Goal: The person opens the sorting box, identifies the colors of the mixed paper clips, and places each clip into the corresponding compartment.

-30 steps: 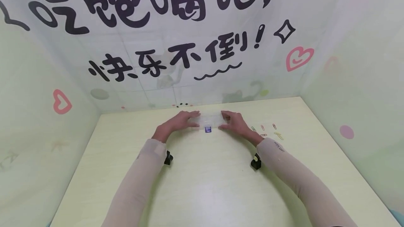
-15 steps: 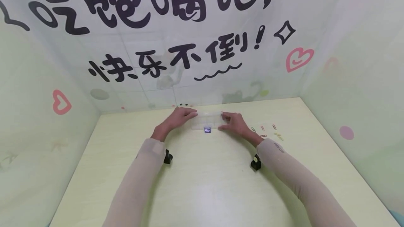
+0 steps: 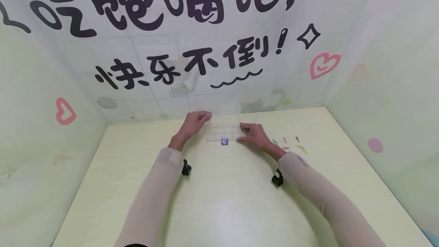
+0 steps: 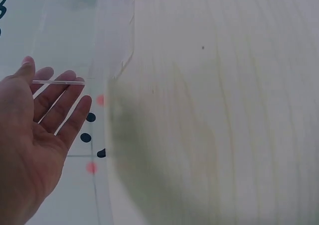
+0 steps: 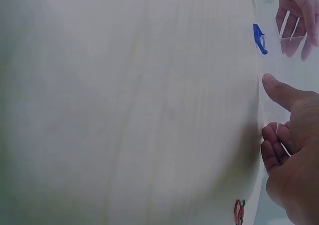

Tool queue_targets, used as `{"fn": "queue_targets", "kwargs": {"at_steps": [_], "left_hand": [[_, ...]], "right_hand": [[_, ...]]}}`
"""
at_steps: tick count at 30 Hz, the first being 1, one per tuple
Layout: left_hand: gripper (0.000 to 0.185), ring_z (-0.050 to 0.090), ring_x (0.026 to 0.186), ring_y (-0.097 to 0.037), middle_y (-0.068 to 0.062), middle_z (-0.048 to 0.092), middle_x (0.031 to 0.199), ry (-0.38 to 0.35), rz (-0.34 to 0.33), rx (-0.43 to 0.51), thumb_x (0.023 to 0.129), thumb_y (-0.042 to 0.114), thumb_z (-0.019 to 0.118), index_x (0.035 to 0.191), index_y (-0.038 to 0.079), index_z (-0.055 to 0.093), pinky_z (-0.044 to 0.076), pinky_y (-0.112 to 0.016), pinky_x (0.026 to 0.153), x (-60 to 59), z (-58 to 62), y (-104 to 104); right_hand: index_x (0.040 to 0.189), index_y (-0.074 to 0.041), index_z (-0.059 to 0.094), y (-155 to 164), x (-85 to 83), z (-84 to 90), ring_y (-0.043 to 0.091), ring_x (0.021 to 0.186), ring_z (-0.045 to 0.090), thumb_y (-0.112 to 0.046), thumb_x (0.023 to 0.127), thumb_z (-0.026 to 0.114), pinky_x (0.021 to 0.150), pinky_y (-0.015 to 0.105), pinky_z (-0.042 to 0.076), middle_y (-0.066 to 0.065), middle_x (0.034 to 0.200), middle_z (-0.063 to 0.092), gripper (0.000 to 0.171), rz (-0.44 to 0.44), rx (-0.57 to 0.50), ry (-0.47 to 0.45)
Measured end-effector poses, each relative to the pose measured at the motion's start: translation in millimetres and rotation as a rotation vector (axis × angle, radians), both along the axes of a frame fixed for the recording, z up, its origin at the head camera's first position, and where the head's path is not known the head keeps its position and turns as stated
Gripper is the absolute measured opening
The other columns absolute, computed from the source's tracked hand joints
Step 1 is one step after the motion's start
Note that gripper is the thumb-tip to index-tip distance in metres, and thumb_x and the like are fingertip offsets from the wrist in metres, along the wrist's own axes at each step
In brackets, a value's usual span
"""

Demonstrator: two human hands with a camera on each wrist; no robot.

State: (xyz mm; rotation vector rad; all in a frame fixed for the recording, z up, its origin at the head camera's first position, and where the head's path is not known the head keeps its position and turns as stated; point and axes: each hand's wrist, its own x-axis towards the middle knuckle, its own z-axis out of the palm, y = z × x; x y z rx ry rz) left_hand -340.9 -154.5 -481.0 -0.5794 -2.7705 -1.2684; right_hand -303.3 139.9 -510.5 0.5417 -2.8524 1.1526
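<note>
Fingers [image 3: 205, 116] of our left hand [image 3: 194, 122] lay straight, lifting the lid [image 3: 224, 119] of the clear box [image 3: 223, 134], while our right hand [image 3: 253, 134] pinched its end at 3 o'clock, its long axis running between both hands on the table [image 3: 226, 201].

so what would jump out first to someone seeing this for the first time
The big black painted characters across the back wall would catch the eye first, with a pink heart to their right. Below them, at the far middle of the pale table, the left hand and right hand meet at a clear plastic compartment box with its lid raised. A few coloured paper clips lie just right of the right hand.
</note>
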Motion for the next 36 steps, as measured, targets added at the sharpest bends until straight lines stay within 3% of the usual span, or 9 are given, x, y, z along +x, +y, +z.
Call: {"fn": "queue_targets", "kwargs": {"at_steps": [7,10,13,20,26,31,36], "left_hand": [[0.038,0.077,0.107,-0.031,-0.016,0.076,0.126,0.051,0.087,0.031,0.111,0.029,0.057,0.137,0.005,0.070,0.061,-0.045,0.093,-5.9,-3.1,8],[0.036,0.077,0.103,-0.028,-0.014,0.076,0.125,0.066,0.120,0.019,0.111,0.028,0.059,0.139,0.009,0.070,0.058,-0.040,0.082,-7.5,-2.8,10],[0.036,0.075,0.098,-0.029,-0.014,0.076,0.126,0.084,0.145,-0.016,0.111,0.029,0.059,0.140,0.011,0.068,0.054,-0.040,0.080,-8.6,-2.0,10],[0.048,0.071,0.120,-0.034,-0.014,0.073,0.134,0.024,0.119,-0.094,0.111,0.032,0.058,0.156,0.017,0.054,0.055,-0.051,0.105,-10.3,-5.0,8],[0.057,0.067,0.126,-0.036,-0.017,0.069,0.140,-0.019,0.087,-0.152,0.112,0.023,0.055,0.165,0.020,0.038,0.049,-0.056,0.111,-13.4,-12.0,3],[0.062,0.068,0.123,-0.035,-0.017,0.066,0.143,-0.028,0.098,-0.171,0.108,0.019,0.062,0.165,0.020,0.037,0.050,-0.056,0.110,-15.3,-17.8,2],[0.061,0.062,0.132,-0.039,-0.021,0.055,0.155,0.013,0.071,-0.215,0.104,0.017,0.068,0.159,0.007,0.045,0.043,-0.058,0.118,-13.0,-20.8,0]], "right_hand": [[0.141,0.005,0.063,-1,0.6,-2.9,0.036,0.131,0.064,-0.019,0.083,0.093,0.112,0.048,0.052,0.022,0.140,0.066,0.069,0.003,0.007,0.011],[0.141,0.004,0.063,-2,0.8,-3.7,0.036,0.131,0.064,-0.020,0.082,0.093,0.112,0.047,0.052,0.022,0.139,0.066,0.069,-0.003,0.013,0.012],[0.141,0.003,0.063,-4,1.0,-3.7,0.035,0.130,0.065,-0.020,0.083,0.093,0.112,0.047,0.052,0.022,0.140,0.066,0.069,-0.010,0.024,0.012],[0.142,0.004,0.062,-5,2.6,-2.4,0.034,0.133,0.063,-0.018,0.083,0.093,0.114,0.046,0.050,0.021,0.141,0.065,0.070,-0.016,0.016,0.006],[0.143,0.004,0.061,-4,4.3,-1.2,0.035,0.139,0.058,-0.018,0.083,0.092,0.118,0.045,0.046,0.020,0.143,0.063,0.070,-0.018,-0.007,-0.003],[0.143,0.004,0.061,-3,4.6,-2.3,0.036,0.139,0.058,-0.018,0.083,0.092,0.118,0.045,0.046,0.021,0.144,0.063,0.071,-0.022,-0.010,-0.005],[0.143,0.004,0.061,-3,5.2,-1.1,0.037,0.138,0.059,-0.019,0.083,0.092,0.117,0.046,0.046,0.022,0.144,0.062,0.071,-0.022,0.000,-0.005]]}}
